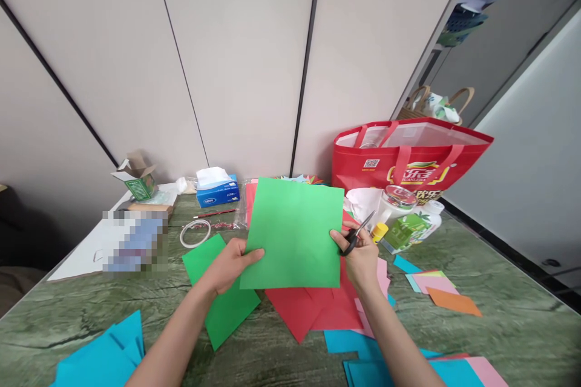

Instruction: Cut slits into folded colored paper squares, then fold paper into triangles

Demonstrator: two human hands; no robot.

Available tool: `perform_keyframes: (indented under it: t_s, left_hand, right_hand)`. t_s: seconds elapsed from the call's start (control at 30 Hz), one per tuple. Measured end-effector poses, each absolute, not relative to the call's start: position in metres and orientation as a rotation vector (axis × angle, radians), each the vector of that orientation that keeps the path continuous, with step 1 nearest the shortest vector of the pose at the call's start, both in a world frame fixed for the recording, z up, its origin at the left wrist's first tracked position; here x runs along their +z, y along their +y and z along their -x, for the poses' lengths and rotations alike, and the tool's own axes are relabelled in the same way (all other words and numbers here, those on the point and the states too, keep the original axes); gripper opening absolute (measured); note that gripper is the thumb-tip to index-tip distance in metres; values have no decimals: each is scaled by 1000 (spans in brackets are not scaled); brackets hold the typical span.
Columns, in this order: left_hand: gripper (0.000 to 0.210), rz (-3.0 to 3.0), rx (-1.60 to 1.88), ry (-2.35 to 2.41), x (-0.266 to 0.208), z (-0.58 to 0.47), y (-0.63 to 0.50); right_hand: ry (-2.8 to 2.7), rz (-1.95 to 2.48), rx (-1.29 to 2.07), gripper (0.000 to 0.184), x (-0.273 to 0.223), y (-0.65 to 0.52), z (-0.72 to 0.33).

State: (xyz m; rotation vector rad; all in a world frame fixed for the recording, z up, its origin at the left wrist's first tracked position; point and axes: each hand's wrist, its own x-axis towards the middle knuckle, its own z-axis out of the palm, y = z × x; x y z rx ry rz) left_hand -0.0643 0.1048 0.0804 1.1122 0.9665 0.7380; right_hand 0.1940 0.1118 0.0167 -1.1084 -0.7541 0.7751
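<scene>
Observed green sheet (pixel 293 233) held up above the table (pixel 263 354) at mid-view, broad face toward the camera, side edges near upright; cannot establish a long axis. Found left hand (pixel 231 266) closed on its lower left edge, with thumb in front; right hand (pixel 362 260) closed on the right edge and on scissors (pixel 364 224), angled up and rightward. Noted red paper (pixel 290 311) below, partly blocked by the sheet; tissue box (pixel 218 193) and red bag (pixel 384 163) farther back.
</scene>
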Motion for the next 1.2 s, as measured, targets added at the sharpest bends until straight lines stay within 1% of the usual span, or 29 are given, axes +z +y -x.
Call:
perform_keyframes:
  t_s: [0.17,0.3,0.43,0.6,0.7,0.97,1.2]
  left_hand:
    - [21,-1084,741,965,84,62,100]
    - [31,-1022,769,977,81,62,100]
    - [42,-946,836,1035,76,61,102]
    - [42,-929,847,1033,81,64,103]
    - [41,-938,856,1015,81,63,102]
    - [40,-948,909,955,79,56,100]
    - [33,-880,1039,1022,84,67,106]
  right_hand:
    - [-730,1090,780,42,15,114,-198]
    - [-735,1077,837,43,11,117,-197]
    - [-751,1058,959,42,9,114,-193]
    - [-803,1043,1136,45,13,104,-193]
    - [-787,1051,1106,43,13,103,-194]
    - [-758,1084,882,42,11,110,-191]
    - [-830,1114,841,36,13,104,-189]
